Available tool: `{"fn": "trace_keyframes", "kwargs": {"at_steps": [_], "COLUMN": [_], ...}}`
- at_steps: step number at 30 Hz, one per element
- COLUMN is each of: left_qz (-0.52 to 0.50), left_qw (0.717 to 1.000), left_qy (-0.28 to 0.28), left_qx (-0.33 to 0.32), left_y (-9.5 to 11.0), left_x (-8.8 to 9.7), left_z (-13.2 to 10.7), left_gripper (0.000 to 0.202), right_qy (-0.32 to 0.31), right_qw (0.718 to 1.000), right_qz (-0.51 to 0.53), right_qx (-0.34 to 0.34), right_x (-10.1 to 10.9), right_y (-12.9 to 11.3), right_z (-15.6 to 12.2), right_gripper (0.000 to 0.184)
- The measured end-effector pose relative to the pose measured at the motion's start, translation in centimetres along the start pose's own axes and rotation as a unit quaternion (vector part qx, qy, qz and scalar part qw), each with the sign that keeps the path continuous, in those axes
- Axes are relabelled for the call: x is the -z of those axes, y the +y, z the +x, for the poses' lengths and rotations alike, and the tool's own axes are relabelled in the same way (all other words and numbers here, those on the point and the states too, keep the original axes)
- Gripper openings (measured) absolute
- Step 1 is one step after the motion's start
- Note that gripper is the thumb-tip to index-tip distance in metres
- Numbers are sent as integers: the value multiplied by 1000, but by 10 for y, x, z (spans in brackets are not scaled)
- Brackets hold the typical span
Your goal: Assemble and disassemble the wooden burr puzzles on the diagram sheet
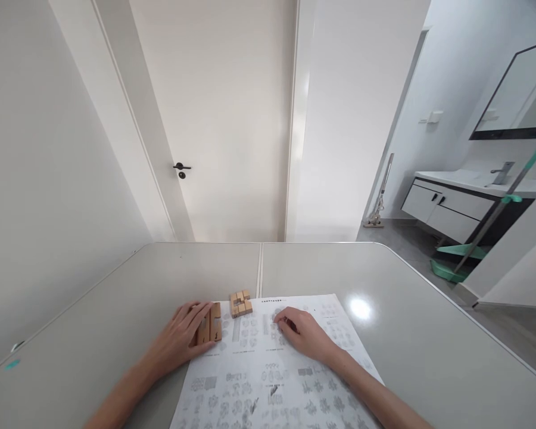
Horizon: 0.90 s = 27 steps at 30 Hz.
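Observation:
My left hand [183, 336] rests on the grey table [116, 310], fingers laid over two long notched wooden puzzle bars [209, 323] lying side by side at the sheet's left edge. A small assembled cluster of wooden puzzle pieces [240, 303] sits just beyond, at the sheet's top edge, touched by neither hand. My right hand [304, 333] lies on the printed instruction sheet [268, 381], fingers curled down, fingertips pressed on a diagram; nothing shows in it.
A closed white door with a black handle [181, 169] stands behind the table. To the right an open doorway shows a bathroom vanity [455, 202], a mirror and a green dustpan with broom [455, 262] on the floor.

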<state>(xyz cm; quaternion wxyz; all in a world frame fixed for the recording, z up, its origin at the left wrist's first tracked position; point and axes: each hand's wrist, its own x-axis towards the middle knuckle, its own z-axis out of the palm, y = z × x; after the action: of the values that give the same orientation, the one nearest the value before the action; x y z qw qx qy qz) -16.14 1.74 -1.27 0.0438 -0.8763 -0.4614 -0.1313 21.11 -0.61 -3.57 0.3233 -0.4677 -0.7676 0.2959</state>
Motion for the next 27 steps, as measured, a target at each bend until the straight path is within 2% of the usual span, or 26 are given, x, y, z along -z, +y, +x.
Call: {"fn": "trace_keyframes", "kwargs": {"at_steps": [5,9,14,21,24,27], "left_qz": [-26,-54,-91,-147,-167,-183], "left_qw": [999,998,993,982,980,978], "left_qy": [8,-11,-28,-48,-41,-31], "left_qx": [-21,-38,-67,-106,-103,-94], "left_y": [19,38,65,112,135,154], "left_x": [-9,-13,-14,-20,-29,-39], "left_z": [-9,-15,-9,28,52,74], "left_gripper": [79,85,89,90,85,79], "right_qy": [3,2,3,19,61,109], "right_qw": [1000,1000,1000,1000,998,994], "right_qz": [-8,-13,-9,-3,5,-4], "right_qx": [5,1,7,16,17,-10], "right_x": [1,0,-1,-2,0,4], "right_y": [0,-2,-4,1,5,9], "right_z": [-1,1,2,4,4,4], "right_gripper": [25,25,25,24,26,27]}}
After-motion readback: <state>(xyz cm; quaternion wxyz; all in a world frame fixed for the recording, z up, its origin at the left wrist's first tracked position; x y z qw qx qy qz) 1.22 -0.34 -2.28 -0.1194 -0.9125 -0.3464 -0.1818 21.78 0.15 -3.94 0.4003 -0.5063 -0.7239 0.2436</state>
